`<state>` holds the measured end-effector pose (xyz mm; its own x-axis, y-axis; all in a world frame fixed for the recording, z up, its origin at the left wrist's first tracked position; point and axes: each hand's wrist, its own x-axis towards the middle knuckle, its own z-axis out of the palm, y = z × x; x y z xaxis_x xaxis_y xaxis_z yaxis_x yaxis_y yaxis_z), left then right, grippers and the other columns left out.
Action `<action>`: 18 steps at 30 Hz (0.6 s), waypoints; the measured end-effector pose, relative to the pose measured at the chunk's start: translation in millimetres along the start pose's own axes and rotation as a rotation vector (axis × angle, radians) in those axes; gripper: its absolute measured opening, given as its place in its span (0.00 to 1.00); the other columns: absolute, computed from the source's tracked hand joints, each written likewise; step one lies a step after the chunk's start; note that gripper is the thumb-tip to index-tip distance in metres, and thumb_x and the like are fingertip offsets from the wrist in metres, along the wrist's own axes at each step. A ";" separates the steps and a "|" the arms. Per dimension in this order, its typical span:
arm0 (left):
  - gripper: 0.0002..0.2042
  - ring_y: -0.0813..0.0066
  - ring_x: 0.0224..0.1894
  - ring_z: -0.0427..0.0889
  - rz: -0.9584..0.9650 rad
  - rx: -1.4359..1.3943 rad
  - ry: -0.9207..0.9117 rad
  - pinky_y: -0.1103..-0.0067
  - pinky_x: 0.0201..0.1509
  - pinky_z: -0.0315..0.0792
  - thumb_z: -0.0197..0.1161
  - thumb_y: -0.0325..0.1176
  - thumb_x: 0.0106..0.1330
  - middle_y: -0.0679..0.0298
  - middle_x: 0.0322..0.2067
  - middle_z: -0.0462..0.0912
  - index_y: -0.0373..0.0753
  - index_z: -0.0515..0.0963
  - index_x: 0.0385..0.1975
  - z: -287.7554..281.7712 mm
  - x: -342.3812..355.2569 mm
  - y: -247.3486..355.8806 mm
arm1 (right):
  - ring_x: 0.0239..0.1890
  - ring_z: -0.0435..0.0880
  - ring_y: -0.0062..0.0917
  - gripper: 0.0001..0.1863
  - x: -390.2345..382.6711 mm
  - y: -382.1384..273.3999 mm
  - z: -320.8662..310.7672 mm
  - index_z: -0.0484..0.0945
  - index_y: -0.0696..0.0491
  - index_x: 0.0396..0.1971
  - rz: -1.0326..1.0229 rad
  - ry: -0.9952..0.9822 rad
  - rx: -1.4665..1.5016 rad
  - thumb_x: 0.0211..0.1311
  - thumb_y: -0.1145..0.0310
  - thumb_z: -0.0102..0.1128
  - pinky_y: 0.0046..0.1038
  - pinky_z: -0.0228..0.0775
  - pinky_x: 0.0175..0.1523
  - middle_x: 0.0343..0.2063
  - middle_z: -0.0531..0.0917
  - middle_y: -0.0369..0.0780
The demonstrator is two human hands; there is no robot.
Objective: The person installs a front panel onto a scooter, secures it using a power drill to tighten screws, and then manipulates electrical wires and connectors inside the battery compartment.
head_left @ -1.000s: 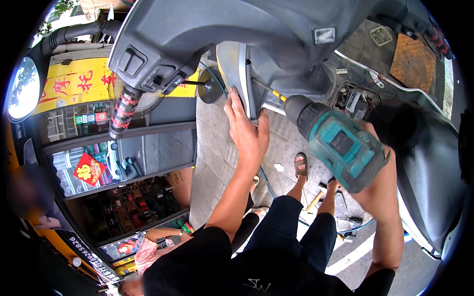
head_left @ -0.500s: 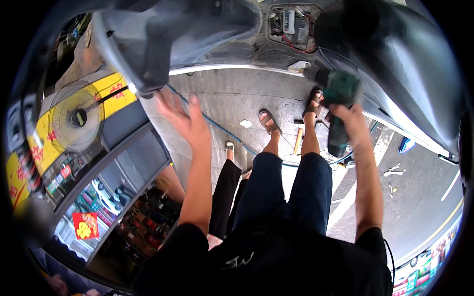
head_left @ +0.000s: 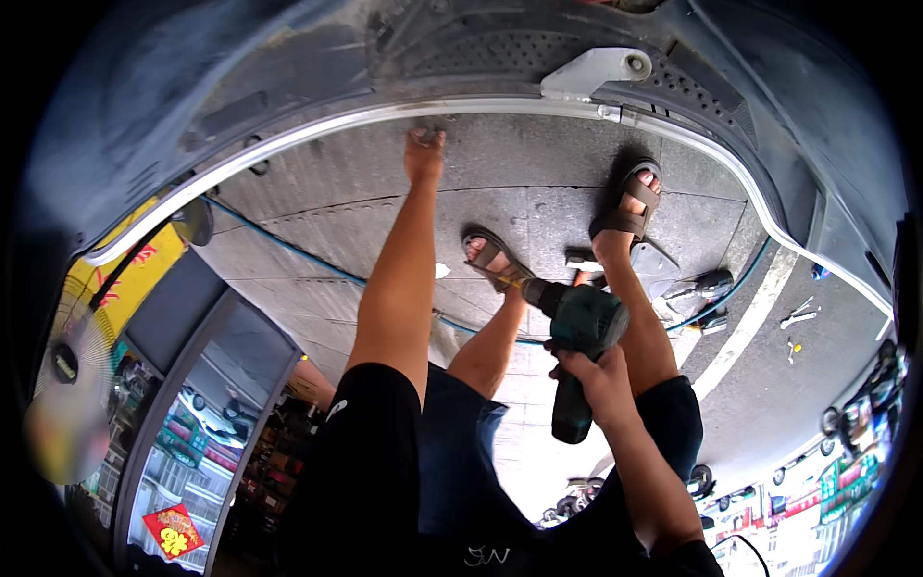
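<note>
My right hand [head_left: 604,380] is wrapped round the handle of a dark green cordless drill [head_left: 588,322]. The drill is tilted, its black chuck and thin yellowish bit aimed up and left, above my sandalled feet. My left arm is stretched far forward. My left hand [head_left: 424,154] is just below the pale metal trim [head_left: 385,113] of a large grey-black panelled vehicle body [head_left: 288,87]. Its fingers are foreshortened and smeared, so I cannot tell whether they touch the trim.
A blue hose [head_left: 298,247] crosses the paving past my feet. A hammer [head_left: 582,260], another power tool [head_left: 713,284] and wrenches [head_left: 800,313] lie to the right. A fan [head_left: 67,363] and a glass-fronted cabinet [head_left: 197,413] stand at the left. A white bracket [head_left: 591,72] juts from the body.
My view has moved in close to the vehicle body. My left hand has reached forward from beside it to its trim. The drill has come down and left, still in my right hand.
</note>
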<state>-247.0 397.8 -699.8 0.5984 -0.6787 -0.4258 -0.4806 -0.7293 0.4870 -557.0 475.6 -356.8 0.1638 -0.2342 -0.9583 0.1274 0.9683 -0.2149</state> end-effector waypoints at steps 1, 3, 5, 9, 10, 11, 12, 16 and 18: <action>0.23 0.51 0.40 0.83 0.060 0.010 0.047 0.64 0.43 0.75 0.72 0.47 0.53 0.53 0.36 0.84 0.40 0.73 0.42 -0.8 23.7 -14.8 | 0.34 0.82 0.23 0.14 0.6 2.2 1.1 0.76 0.62 0.44 -0.018 -0.049 -0.009 0.57 0.77 0.58 0.26 0.79 0.38 0.36 0.83 0.42; 0.17 0.53 0.36 0.83 0.110 0.156 0.078 0.65 0.40 0.74 0.71 0.41 0.55 0.57 0.34 0.85 0.41 0.75 0.39 17.9 34.6 -21.7 | 0.37 0.82 0.22 0.14 6.1 7.0 -4.1 0.75 0.61 0.45 0.015 -0.004 -0.031 0.58 0.77 0.58 0.26 0.79 0.39 0.38 0.83 0.41; 0.11 0.57 0.30 0.83 0.107 0.149 0.005 0.66 0.34 0.74 0.68 0.36 0.57 0.56 0.29 0.83 0.39 0.75 0.35 1.5 44.2 -33.8 | 0.37 0.82 0.21 0.14 6.5 3.6 1.3 0.75 0.60 0.46 0.012 -0.008 -0.046 0.59 0.77 0.58 0.26 0.79 0.39 0.37 0.82 0.41; 0.04 0.72 0.20 0.79 -0.193 -0.529 -0.257 0.75 0.24 0.73 0.62 0.29 0.59 0.62 0.19 0.78 0.39 0.74 0.29 -32.3 -0.9 -10.8 | 0.35 0.82 0.21 0.14 11.8 13.8 2.7 0.75 0.60 0.46 -0.098 0.014 -0.050 0.59 0.77 0.58 0.25 0.79 0.39 0.37 0.83 0.40; 0.03 0.76 0.20 0.78 -0.068 -0.562 -0.268 0.79 0.24 0.73 0.59 0.29 0.61 0.63 0.20 0.78 0.38 0.74 0.27 -56.1 -23.3 -9.5 | 0.34 0.82 0.21 0.14 8.2 7.2 10.6 0.75 0.60 0.46 -0.129 0.012 -0.060 0.59 0.78 0.58 0.25 0.78 0.38 0.38 0.83 0.40; 0.04 0.77 0.19 0.77 -0.087 -0.593 -0.319 0.79 0.25 0.74 0.58 0.30 0.61 0.63 0.21 0.78 0.37 0.73 0.27 -76.2 -50.5 1.7 | 0.34 0.82 0.21 0.14 2.8 4.9 14.7 0.75 0.60 0.47 -0.170 0.026 -0.062 0.59 0.78 0.58 0.25 0.78 0.38 0.38 0.83 0.41; 0.07 0.76 0.20 0.78 -0.194 -0.570 -0.320 0.78 0.26 0.75 0.58 0.29 0.60 0.62 0.23 0.78 0.34 0.75 0.35 -101.3 -76.1 8.9 | 0.33 0.82 0.21 0.15 -1.4 -0.7 20.7 0.75 0.60 0.47 -0.218 0.020 -0.061 0.59 0.78 0.57 0.25 0.78 0.39 0.38 0.84 0.41; 0.17 0.68 0.41 0.82 -0.499 -1.134 -0.501 0.72 0.50 0.78 0.57 0.27 0.65 0.58 0.41 0.81 0.35 0.71 0.54 -200.5 -170.7 80.5 | 0.33 0.82 0.21 0.14 -52.7 -29.3 36.6 0.75 0.60 0.45 -0.341 -0.031 0.018 0.59 0.78 0.58 0.26 0.78 0.40 0.39 0.83 0.41; 0.16 0.68 0.46 0.81 -0.501 -1.242 -0.428 0.72 0.54 0.76 0.56 0.26 0.67 0.59 0.44 0.81 0.35 0.72 0.54 -252.4 -192.0 117.0 | 0.33 0.83 0.21 0.15 -84.4 -39.1 43.7 0.76 0.61 0.46 -0.343 -0.139 0.057 0.58 0.77 0.60 0.25 0.78 0.40 0.38 0.83 0.40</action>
<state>-256.3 464.6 -368.5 0.1884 -0.5105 -0.8390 0.7295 -0.4991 0.4676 -533.1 453.7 -259.3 0.2325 -0.5574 -0.7970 0.2519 0.8260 -0.5042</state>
